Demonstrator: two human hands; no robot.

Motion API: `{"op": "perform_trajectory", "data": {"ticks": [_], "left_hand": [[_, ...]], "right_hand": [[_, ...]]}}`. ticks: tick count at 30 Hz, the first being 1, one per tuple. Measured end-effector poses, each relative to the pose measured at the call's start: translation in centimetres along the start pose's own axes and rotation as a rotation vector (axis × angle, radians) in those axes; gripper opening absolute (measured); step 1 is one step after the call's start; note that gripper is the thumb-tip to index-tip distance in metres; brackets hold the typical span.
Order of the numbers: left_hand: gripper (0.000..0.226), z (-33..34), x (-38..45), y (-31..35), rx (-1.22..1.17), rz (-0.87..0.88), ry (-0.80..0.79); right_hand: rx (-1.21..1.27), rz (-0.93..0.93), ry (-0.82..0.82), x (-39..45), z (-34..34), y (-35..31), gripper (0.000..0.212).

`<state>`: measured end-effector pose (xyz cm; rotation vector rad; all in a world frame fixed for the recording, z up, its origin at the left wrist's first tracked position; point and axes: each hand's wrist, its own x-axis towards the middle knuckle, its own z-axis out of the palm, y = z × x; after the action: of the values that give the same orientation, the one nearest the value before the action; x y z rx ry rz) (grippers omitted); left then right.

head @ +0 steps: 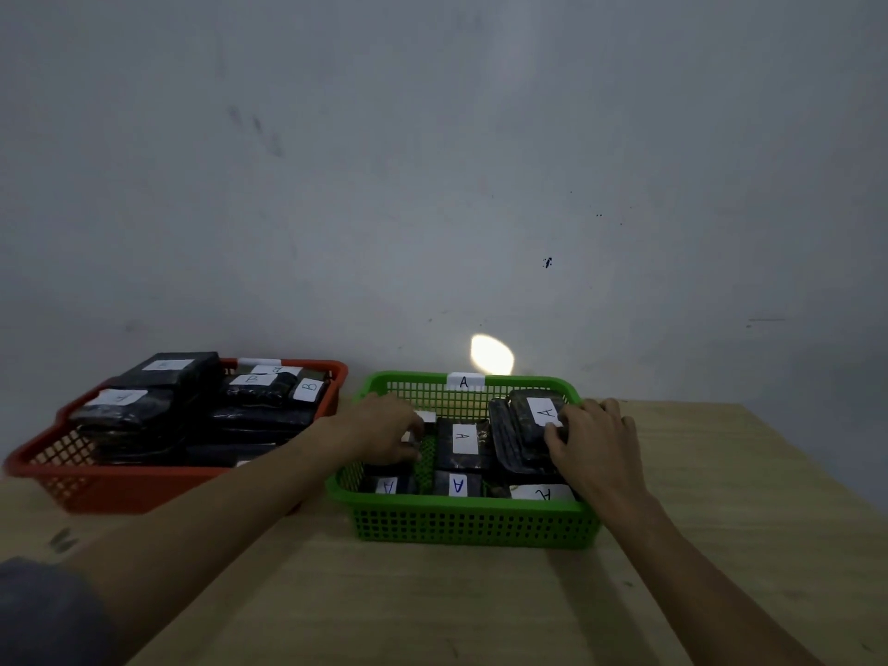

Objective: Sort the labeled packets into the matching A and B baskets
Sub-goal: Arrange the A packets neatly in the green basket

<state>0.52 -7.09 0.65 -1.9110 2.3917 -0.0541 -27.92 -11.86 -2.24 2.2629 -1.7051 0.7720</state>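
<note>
Sleeve (48,612) near cam | L hand (384,427) grips pkt (417,425), R hand (593,442) grips A pkt (538,425) in green basket (471,521) | red basket (120,487) full of B; tabletop (432,608) bare, sort looks nearly done

Green basket (475,521), far rim: white tag (464,381) reads "A". Packets inside carry white labels "A": centre (462,437), near centre (458,485), near left (388,486), far right (547,412). Red basket (120,487): two packet labels read "B" (310,389), (252,379); others illegible.
</note>
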Motion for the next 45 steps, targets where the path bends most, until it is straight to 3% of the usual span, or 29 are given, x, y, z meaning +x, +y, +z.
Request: {"op": "perform_trajectory", "data": {"ticks": [6, 11, 16, 19, 21, 23, 26, 34, 45], "left_hand": [[0.048, 0.9, 1.8, 2.0, -0.110, 0.119, -0.059], [0.054, 1.9, 4.0, 3.2, -0.060, 0.146, -0.181], [0.055, 2.7, 4.0, 2.3, -0.030, 0.110, -0.155], [0.058, 2.1, 3.0, 1.9, -0.203, 0.116, -0.128], [0.042, 1.1, 2.4, 1.7, -0.424, 0.126, -0.091], [0.039, 0.3, 1.9, 1.6, -0.513, 0.156, -0.165], [0.060, 0.0, 1.3, 2.6, -0.413, 0.182, -0.364], [0.049, -0.5, 0.9, 3.1, -0.267, 0.168, -0.298], [0.047, -0.8, 1.1, 2.9, -0.262, 0.157, -0.386]], "right_hand": [[-0.083, 0.018, -0.115, 0.3, 0.4, -0.4, 0.046], [-0.079, 0.028, -0.099, 0.3, 0.6, 0.0, 0.047], [-0.096, 0.017, -0.091, 0.4, 0.9, 0.1, 0.049], [-0.109, 0.015, -0.097, 0.5, 1.0, 0.1, 0.051], [-0.116, 0.017, -0.099, 0.5, 1.0, 0.1, 0.052], [-0.111, 0.020, -0.097, 0.5, 1.0, 0.1, 0.052], [-0.116, 0.021, -0.107, 0.5, 0.8, 0.0, 0.052], [-0.111, 0.021, -0.114, 0.5, 0.8, 0.1, 0.054], [-0.115, 0.017, -0.088, 0.5, 1.1, 0.2, 0.052]]}}
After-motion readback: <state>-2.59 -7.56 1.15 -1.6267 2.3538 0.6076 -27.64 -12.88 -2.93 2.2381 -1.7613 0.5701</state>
